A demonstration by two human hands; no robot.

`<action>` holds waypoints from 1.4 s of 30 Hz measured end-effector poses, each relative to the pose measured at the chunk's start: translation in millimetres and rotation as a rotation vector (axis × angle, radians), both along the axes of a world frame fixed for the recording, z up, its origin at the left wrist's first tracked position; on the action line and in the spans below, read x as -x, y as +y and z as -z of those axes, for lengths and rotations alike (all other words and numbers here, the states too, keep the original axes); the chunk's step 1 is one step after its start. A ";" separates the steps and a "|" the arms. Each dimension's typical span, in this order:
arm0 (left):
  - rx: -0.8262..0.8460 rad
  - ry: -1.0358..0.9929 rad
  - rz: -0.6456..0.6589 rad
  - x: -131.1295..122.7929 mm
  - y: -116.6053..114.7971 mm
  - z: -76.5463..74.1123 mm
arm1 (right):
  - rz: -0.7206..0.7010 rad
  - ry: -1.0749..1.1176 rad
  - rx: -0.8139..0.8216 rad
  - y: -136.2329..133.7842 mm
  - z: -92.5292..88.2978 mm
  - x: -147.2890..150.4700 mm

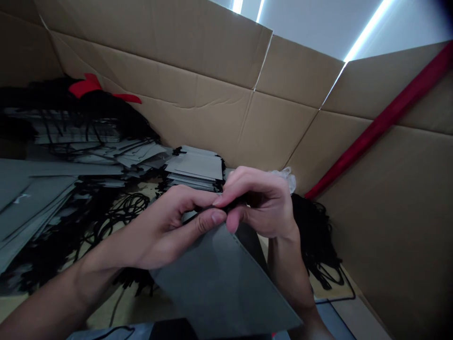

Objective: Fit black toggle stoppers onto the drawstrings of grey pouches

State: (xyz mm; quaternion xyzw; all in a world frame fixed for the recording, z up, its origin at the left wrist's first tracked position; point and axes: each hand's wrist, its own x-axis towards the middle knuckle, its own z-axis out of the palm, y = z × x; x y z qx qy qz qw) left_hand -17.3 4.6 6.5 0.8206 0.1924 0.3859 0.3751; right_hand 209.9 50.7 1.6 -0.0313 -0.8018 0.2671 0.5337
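A flat grey paper bag (226, 288) hangs at a tilt in front of me, its upper corner between my hands. My left hand (177, 222) pinches that corner between thumb and fingers. Closed against the same corner, my right hand (262, 200) has its fingertips on a bit of black cord, mostly covered by the fingers. The two sets of fingertips meet, so the exact spot where the cord joins the bag is hidden.
Stacked grey bags with black cords (194, 163) stand behind my hands; more piles (31, 198) fill the left. Loose black cords (311, 236) lie at right, near clear plastic (288, 178). Cardboard walls (212, 61) enclose the table, with a red strip (382, 115) along the right one.
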 end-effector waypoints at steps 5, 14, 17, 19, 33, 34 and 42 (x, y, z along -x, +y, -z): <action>0.039 -0.022 -0.020 0.3 1.0 3.6 | -0.035 0.000 0.163 -3.3 4.6 1.2; -0.138 -0.122 -0.028 -3.6 -3.5 7.7 | -0.121 0.052 0.431 -8.1 12.7 12.9; -0.188 -0.147 -0.024 -6.1 -4.2 8.2 | -0.163 0.065 0.470 -6.5 14.3 15.6; -0.204 -0.150 -0.017 -6.2 -4.3 7.6 | -0.210 0.082 0.472 -6.2 13.7 15.9; -0.230 0.012 -0.143 4.6 16.3 1.2 | 0.224 -0.108 0.411 -25.2 -16.2 -24.1; -0.244 0.013 -0.147 4.7 17.8 1.1 | 0.245 -0.137 0.401 -25.8 -16.7 -26.2; -0.288 -0.013 -0.284 8.1 24.6 -3.2 | 0.516 -0.531 0.248 -34.4 -26.0 -35.6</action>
